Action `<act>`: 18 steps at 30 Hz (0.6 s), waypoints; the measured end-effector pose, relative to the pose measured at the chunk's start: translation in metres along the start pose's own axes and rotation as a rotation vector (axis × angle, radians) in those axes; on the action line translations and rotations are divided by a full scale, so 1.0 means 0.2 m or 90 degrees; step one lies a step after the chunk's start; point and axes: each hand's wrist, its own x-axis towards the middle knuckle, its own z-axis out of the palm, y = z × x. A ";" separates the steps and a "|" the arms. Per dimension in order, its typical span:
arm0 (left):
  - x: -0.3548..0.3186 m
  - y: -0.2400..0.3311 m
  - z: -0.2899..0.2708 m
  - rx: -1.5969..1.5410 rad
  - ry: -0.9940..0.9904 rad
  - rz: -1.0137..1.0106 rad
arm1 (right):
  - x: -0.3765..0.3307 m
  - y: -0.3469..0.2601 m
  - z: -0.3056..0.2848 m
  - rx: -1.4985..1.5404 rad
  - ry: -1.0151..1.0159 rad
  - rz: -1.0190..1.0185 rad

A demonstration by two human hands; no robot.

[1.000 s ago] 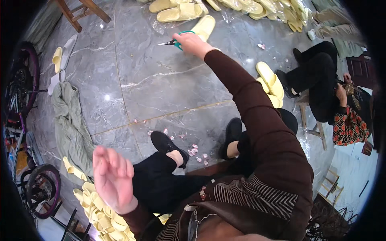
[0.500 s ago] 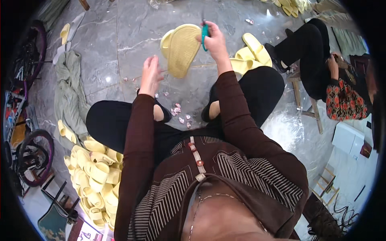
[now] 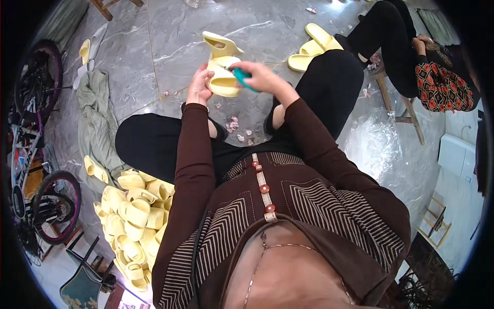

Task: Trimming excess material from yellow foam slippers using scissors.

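Note:
My left hand (image 3: pixel 199 86) is closed on the side of a pale yellow slipper (image 3: pixel 224 88) in front of my knees, strap side up. Above that slipper, another yellow slipper (image 3: pixel 220 45) stands tilted, close against it; whether the two are joined I cannot tell. In my right hand (image 3: pixel 261 78) is a teal-handled tool (image 3: pixel 244 78), its dark tip at the slipper's strap. The fingers of that hand are curled round the handle, and the tool's exact kind is partly hidden.
Several yellow slippers (image 3: pixel 315 46) lie beyond my right knee. A big slipper heap (image 3: pixel 136 216) sits at my left, near a crumpled grey-green cloth (image 3: pixel 95 110) and a bicycle (image 3: pixel 38 149). Pink scraps (image 3: pixel 232 124) dot the floor between my feet. Another person (image 3: pixel 393 46) sits at the right.
My left hand, earlier apart from the slippers, now grips one. The slippers have turned from sole view to strap side. My right hand has come down and nearer with the teal-handled tool.

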 end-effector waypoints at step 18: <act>0.06 -0.01 -0.16 0.233 0.248 0.198 | 0.00 0.41 0.16 0.096 -0.257 0.388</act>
